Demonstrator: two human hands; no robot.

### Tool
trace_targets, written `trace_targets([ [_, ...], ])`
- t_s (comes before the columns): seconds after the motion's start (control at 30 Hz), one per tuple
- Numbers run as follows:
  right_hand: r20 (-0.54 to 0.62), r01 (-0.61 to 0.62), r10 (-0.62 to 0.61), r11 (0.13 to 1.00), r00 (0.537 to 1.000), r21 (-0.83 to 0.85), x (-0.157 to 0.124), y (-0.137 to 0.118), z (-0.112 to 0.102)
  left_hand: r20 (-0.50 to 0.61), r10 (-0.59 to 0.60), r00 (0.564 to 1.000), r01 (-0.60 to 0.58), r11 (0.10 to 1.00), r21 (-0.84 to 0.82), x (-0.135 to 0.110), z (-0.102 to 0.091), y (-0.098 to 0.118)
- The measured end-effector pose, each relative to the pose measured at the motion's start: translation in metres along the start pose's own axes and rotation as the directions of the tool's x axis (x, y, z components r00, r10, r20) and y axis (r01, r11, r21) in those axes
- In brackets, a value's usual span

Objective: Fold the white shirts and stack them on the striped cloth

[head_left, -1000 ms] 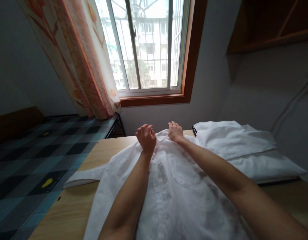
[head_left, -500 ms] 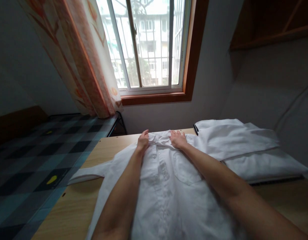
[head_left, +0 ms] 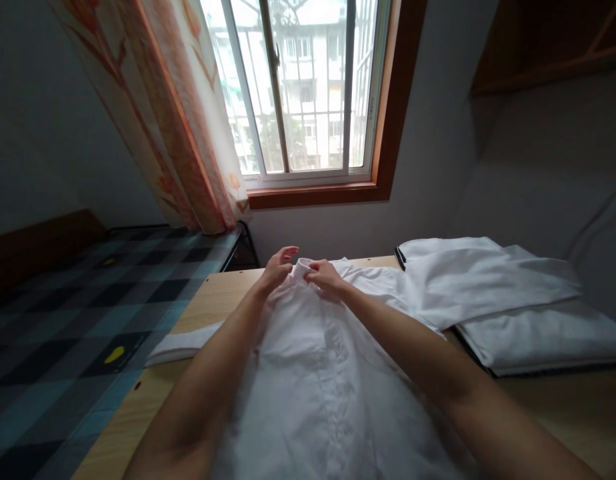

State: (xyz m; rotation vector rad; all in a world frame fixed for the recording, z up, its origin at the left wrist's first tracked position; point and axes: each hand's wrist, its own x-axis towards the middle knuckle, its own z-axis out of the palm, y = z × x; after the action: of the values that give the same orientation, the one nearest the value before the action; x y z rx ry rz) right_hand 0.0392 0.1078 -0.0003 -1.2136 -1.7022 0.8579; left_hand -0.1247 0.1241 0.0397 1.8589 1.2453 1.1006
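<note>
Both hands (head_left: 277,268) (head_left: 324,275) pinch shirt collar (head_left: 302,267) | folded white clothes (head_left: 488,280) just right | table (head_left: 213,300) beneath

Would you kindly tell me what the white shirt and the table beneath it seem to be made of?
White shirt: thin woven cloth, probably cotton or a blend, matte; it creases softly and shows a stitched placket. Table: pale wood-grain board, perhaps laminate, smooth with a faint sheen; grain streaks show.

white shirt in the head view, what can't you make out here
Head view only:
white shirt hem: cut off by the bottom edge.
its collar fastening: covered by left hand and right hand, too small.
folded white clothes: right end cut off by right edge.
</note>
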Motion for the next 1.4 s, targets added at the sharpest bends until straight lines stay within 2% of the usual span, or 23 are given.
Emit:
trace_targets([
  [0.07,0.002,0.038,-0.038,0.993,0.999,0.109,-0.013,0.003,0.002,0.155,0.071,0.985,-0.056,0.994,-0.097,0.01,0.002,0.01],
  [0.1,0.008,0.047,-0.049,0.986,0.999,0.159,-0.019,0.004,0.002,0.251,0.078,0.965,-0.058,0.995,-0.086,0.015,0.004,0.015],
  [0.13,0.015,0.056,-0.06,0.978,0.998,0.2,-0.025,0.006,0.001,0.33,0.06,0.942,-0.06,0.998,-0.011,0.02,0.006,0.019],
  [0.2,0.033,0.071,-0.081,0.97,0.996,0.232,-0.033,0.009,-0.003,0.41,-0.02,0.912,-0.109,0.951,0.289,0.028,0.011,0.025],
  [0.27,0.031,0.091,-0.1,0.975,0.995,0.202,-0.036,0.012,-0.006,0.429,-0.071,0.9,-0.217,0.782,0.584,0.034,0.012,0.03],
  [0.3,0.017,0.099,-0.103,0.981,0.995,0.169,-0.036,0.013,-0.007,0.447,-0.091,0.89,-0.271,0.683,0.678,0.036,0.011,0.033],
  [0.33,-0.002,0.104,-0.104,0.987,0.995,0.126,-0.036,0.014,-0.008,0.473,-0.108,0.875,-0.321,0.6,0.732,0.038,0.009,0.035],
  [0.4,-0.036,0.108,-0.107,0.993,0.994,0.036,-0.033,0.015,-0.009,0.511,-0.127,0.85,-0.393,0.494,0.776,0.038,0.006,0.04],
  [0.5,-0.086,0.079,-0.084,0.995,0.993,-0.055,-0.029,0.017,-0.007,0.496,-0.074,0.865,-0.422,0.428,0.799,0.038,0.006,0.045],
  [0.6,-0.153,0.03,-0.042,0.996,0.987,-0.08,-0.027,0.019,-0.006,0.463,-0.034,0.885,-0.411,0.406,0.816,0.041,0.015,0.045],
  [0.73,-0.288,-0.037,0.05,0.998,0.956,0.05,-0.024,0.024,-0.005,0.432,-0.004,0.902,-0.405,0.346,0.847,0.046,0.033,0.033],
  [0.8,-0.345,-0.037,0.089,0.988,0.934,0.153,-0.022,0.027,-0.006,0.376,0.021,0.926,-0.359,0.351,0.865,0.043,0.041,0.022],
  [0.93,-0.399,-0.026,0.142,0.959,0.906,0.282,-0.019,0.03,-0.009,0.237,0.043,0.97,-0.231,0.448,0.864,0.024,0.047,0.004],
  [1.0,-0.408,-0.035,0.163,0.952,0.898,0.303,-0.018,0.028,-0.014,0.175,0.123,0.977,-0.213,0.497,0.841,0.01,0.045,0.003],
  [1.07,-0.453,-0.029,0.145,0.967,0.88,0.253,-0.017,0.024,-0.023,0.091,0.238,0.967,-0.213,0.562,0.799,-0.005,0.042,0.007],
  [1.13,-0.506,-0.023,0.078,0.993,0.859,0.113,-0.019,0.019,-0.035,0.03,0.305,0.952,-0.218,0.604,0.767,-0.019,0.041,0.012],
  [1.17,-0.491,-0.025,0.029,1.0,0.871,0.015,-0.021,0.017,-0.041,0.02,0.316,0.948,-0.22,0.612,0.76,-0.026,0.041,0.014],
  [1.2,-0.429,-0.025,-0.019,0.995,0.903,-0.097,-0.024,0.016,-0.047,0.027,0.32,0.947,-0.229,0.613,0.756,-0.032,0.042,0.016],
  [1.27,-0.187,0.012,-0.078,0.942,0.979,-0.334,-0.032,0.015,-0.055,0.074,0.313,0.947,-0.26,0.609,0.749,-0.043,0.047,0.015],
  [1.33,0.024,0.07,-0.067,0.851,0.997,-0.52,-0.042,0.016,-0.059,0.11,0.287,0.951,-0.273,0.621,0.735,-0.05,0.052,0.01],
  [1.4,0.034,0.066,-0.057,0.781,0.998,-0.621,-0.049,0.017,-0.058,0.138,0.227,0.964,-0.255,0.646,0.72,-0.055,0.057,0.004],
])
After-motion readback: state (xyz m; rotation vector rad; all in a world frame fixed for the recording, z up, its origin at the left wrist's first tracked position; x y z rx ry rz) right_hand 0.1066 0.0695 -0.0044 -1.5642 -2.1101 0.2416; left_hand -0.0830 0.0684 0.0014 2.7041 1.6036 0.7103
